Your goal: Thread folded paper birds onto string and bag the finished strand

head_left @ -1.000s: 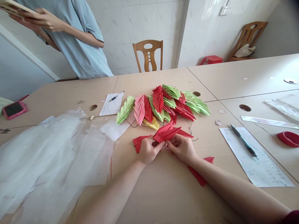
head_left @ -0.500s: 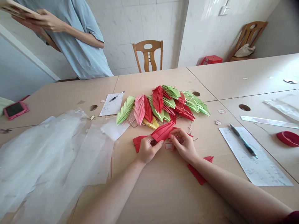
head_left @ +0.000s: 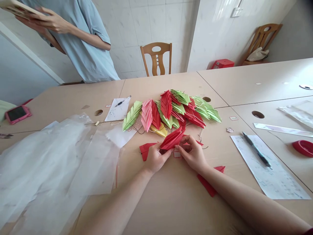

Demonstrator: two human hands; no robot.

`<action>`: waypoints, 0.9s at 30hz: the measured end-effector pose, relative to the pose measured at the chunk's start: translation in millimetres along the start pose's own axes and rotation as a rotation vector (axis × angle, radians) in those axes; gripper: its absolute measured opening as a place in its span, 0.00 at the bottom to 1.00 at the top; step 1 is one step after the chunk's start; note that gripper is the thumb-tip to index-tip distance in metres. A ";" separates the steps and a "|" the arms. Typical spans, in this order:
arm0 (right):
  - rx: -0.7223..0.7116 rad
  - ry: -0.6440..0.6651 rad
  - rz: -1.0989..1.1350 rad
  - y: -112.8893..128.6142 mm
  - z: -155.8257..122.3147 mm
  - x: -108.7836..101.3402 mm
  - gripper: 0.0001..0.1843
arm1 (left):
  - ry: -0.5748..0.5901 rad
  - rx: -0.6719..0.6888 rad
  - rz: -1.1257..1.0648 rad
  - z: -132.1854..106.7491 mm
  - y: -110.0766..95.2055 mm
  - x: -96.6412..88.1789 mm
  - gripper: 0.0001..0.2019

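My left hand (head_left: 157, 157) is closed on a red folded paper piece (head_left: 172, 138), with its thumb at the lower edge. From the other side my right hand (head_left: 193, 152) pinches the same paper near its lower right edge. Just beyond lies a pile of folded paper pieces in red, green, pink and yellow, among them a pink one (head_left: 146, 115) and a green one (head_left: 207, 109). One red folded piece (head_left: 146, 150) rests left of my left hand, and another red piece (head_left: 209, 186) lies partly under my right forearm.
Clear plastic bags (head_left: 49, 163) spread over the table's left side. A written sheet (head_left: 264, 176) with a pen (head_left: 256, 150) and a red tape ring (head_left: 303, 148) lie right. A pink-cased phone (head_left: 17, 114) sits far left. Across the table a person in a blue shirt (head_left: 80, 42) holds a device.
The red paper between my hands has tilted, showing its layered edges more. My right hand's fingers have shifted slightly down and left along it. The view has moved a little.
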State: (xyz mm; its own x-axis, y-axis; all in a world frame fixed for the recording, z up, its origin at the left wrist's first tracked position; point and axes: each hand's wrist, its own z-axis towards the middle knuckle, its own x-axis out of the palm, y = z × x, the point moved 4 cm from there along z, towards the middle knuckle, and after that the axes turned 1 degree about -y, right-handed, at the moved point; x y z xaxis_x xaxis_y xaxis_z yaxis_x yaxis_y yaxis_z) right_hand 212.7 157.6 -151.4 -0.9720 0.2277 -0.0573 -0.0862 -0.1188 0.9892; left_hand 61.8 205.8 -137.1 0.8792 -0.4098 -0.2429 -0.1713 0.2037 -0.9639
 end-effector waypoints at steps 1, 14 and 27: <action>0.007 0.008 0.004 -0.5 0.1 0.2 0.12 | 0.000 0.003 0.008 0.1 -0.1 0.1 0.07; 0.014 -0.004 -0.097 2.3 4.6 -7.1 0.14 | 0.088 -0.066 -0.046 0.8 0.8 -0.2 0.09; 0.008 -0.284 0.205 5.3 12.0 -24.5 0.15 | 0.035 -0.148 -0.091 0.2 1.3 -1.8 0.17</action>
State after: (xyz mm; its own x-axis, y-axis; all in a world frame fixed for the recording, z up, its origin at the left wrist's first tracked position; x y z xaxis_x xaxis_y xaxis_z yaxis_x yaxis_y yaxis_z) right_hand 238.7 163.0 -143.1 -0.8691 0.4602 0.1811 0.1071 -0.1823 0.9774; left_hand 60.1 207.0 -137.9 0.8785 -0.4519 -0.1553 -0.1580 0.0320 -0.9869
